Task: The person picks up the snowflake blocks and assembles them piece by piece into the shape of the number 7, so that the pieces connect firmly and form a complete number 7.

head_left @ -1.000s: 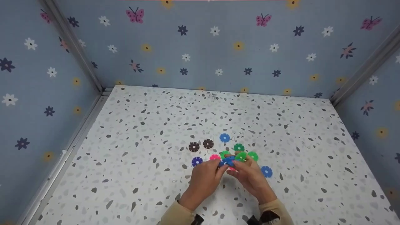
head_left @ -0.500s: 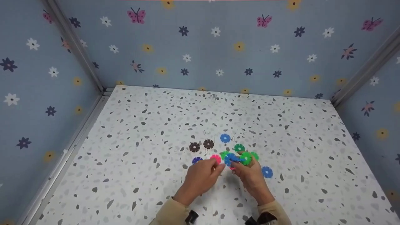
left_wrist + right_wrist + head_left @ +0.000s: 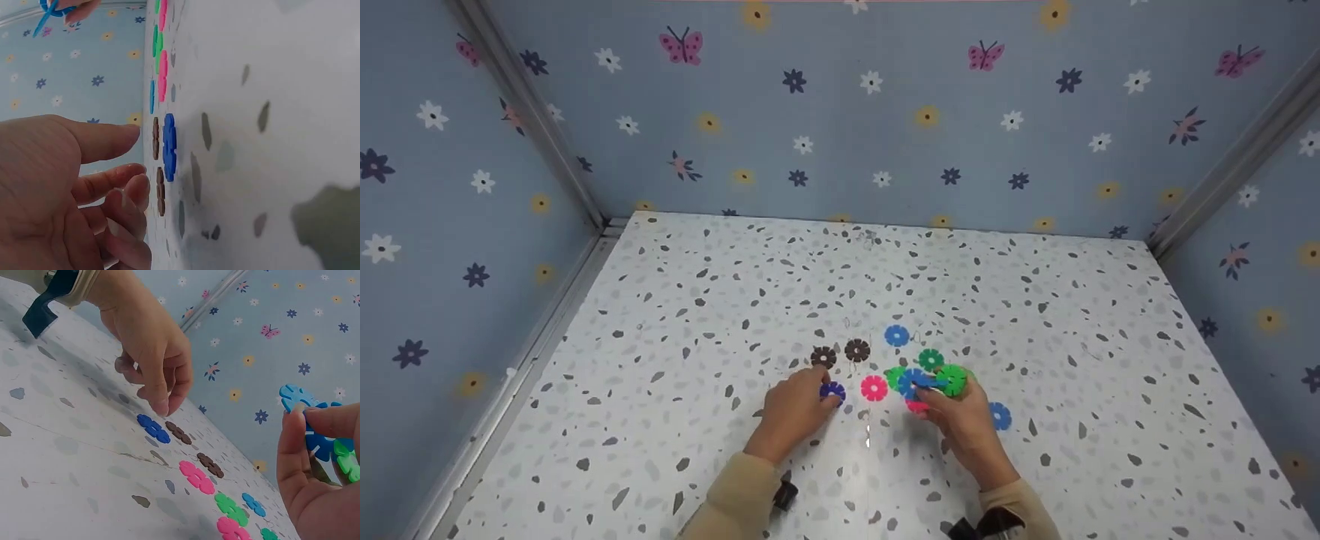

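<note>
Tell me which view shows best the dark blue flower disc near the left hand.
The right wrist view: the dark blue flower disc appears whole there, face visible aslant. In the head view, the left hand partly covers it; the left wrist view shows it nearly edge-on.

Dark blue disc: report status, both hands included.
Left hand just above dark blue disc, not gripping. Right hand pinches joined blue and green discs. Brown disc close by, not covering it.

No text, label, number or sign (wrist views included) can be read.
</note>
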A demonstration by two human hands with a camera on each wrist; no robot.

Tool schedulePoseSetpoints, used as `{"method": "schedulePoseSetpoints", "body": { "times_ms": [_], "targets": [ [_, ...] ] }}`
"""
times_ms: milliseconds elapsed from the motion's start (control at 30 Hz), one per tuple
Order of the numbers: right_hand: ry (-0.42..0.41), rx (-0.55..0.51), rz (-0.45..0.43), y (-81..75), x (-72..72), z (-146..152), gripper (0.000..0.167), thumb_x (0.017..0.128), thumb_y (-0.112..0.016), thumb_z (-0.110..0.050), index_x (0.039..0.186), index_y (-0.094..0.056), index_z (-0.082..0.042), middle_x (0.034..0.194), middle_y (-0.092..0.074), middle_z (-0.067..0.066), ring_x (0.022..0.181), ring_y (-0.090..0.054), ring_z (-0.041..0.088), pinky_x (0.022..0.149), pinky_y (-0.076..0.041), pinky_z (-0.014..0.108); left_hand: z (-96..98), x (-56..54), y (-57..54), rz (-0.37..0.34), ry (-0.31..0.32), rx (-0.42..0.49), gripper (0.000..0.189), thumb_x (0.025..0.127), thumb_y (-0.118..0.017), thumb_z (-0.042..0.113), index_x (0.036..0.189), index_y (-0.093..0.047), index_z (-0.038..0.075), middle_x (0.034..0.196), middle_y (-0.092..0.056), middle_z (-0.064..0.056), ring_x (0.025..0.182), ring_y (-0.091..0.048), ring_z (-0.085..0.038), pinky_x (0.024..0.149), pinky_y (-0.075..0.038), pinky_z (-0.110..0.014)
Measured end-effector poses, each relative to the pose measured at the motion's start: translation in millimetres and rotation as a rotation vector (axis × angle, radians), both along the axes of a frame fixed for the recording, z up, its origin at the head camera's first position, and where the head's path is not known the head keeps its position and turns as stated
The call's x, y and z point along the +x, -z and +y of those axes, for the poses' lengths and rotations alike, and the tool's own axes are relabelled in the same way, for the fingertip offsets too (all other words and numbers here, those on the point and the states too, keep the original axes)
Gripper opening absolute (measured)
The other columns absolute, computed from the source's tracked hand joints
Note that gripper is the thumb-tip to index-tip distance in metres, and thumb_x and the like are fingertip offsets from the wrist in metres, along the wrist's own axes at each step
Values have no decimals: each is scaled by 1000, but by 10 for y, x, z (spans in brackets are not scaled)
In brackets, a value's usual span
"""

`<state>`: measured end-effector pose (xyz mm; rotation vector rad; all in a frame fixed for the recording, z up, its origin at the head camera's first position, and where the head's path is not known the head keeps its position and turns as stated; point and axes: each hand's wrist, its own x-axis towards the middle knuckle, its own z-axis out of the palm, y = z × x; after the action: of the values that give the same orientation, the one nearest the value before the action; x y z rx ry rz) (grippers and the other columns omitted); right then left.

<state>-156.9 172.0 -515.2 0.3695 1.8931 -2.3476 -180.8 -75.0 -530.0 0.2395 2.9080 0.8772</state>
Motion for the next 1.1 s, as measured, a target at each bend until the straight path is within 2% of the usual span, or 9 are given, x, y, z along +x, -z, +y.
{"method": "schedulePoseSetpoints", "body": {
  "times_ms": [200, 400, 500, 600, 700, 833, 967, 1100],
  "targets": [
    [11, -38, -5, 24, 18, 1, 40, 85, -72, 3, 120, -52, 3, 106, -65, 12, 84, -66, 22, 67, -54, 28, -1, 2, 67, -41, -2, -20, 30, 84, -78, 24, 102, -60, 7, 81, -63, -5, 69, -60, -23, 63, -51, -41],
    [31, -150, 33, 27, 5, 40, 22, 86, -69, 6, 105, -64, -2, 96, -67, 13, 77, -64, 19, 60, -51, 25, -21, -20, 61, -92, -5, 49, 38, 83, -79, 24, 110, -59, 6, 87, -64, -6, 72, -59, -22, 66, -51, -40],
    [25, -216, 39, 28, 8, 54, 24, 88, -67, 5, 110, -64, -4, 92, -65, 11, 76, -63, 18, 61, -51, 25, -28, -19, 73, -132, -6, 110, 37, 81, -81, 22, 107, -57, 8, 87, -61, -4, 74, -58, -20, 67, -50, -38],
    [-6, -281, 47, 31, 30, 61, 31, 93, -63, 2, 123, -60, -3, 91, -61, 10, 75, -61, 18, 64, -52, 27, -24, 8, 107, -141, -21, 168, 38, 78, -83, 18, 103, -55, 10, 89, -58, -2, 77, -57, -20, 69, -49, -37],
    [-58, -339, 70, 21, 48, 66, 35, 97, -57, -3, 132, -54, 0, 92, -57, 8, 75, -57, 18, 67, -52, 28, -12, 34, 129, -104, -15, 202, 35, 79, -82, 15, 100, -53, 11, 88, -56, -1, 76, -55, -19, 67, -48, -35],
    [-155, -451, 124, -16, 43, 83, 29, 103, -45, -9, 126, -60, 1, 88, -53, 5, 73, -50, 16, 67, -47, 27, 61, 65, 83, -31, 23, 238, 26, 83, -79, 17, 97, -56, 13, 86, -61, 0, 76, -57, -16, 66, -49, -33],
    [-192, -550, 146, -44, 25, 94, 35, 107, -34, -12, 116, -66, -2, 84, -47, 3, 68, -42, 14, 62, -43, 24, 233, 141, -34, 58, 73, 331, 17, 86, -77, 21, 93, -63, 15, 86, -65, 5, 69, -57, -9, 61, -49, -27],
    [-177, -535, 148, -64, 5, 80, 36, 107, -34, -15, 113, -67, -2, 85, -47, 2, 67, -41, 13, 59, -42, 22, 416, 227, -182, 133, 146, 489, 12, 91, -73, 24, 92, -66, 15, 75, -61, 10, 58, -50, -4, 50, -42, -22]
  ]
}}
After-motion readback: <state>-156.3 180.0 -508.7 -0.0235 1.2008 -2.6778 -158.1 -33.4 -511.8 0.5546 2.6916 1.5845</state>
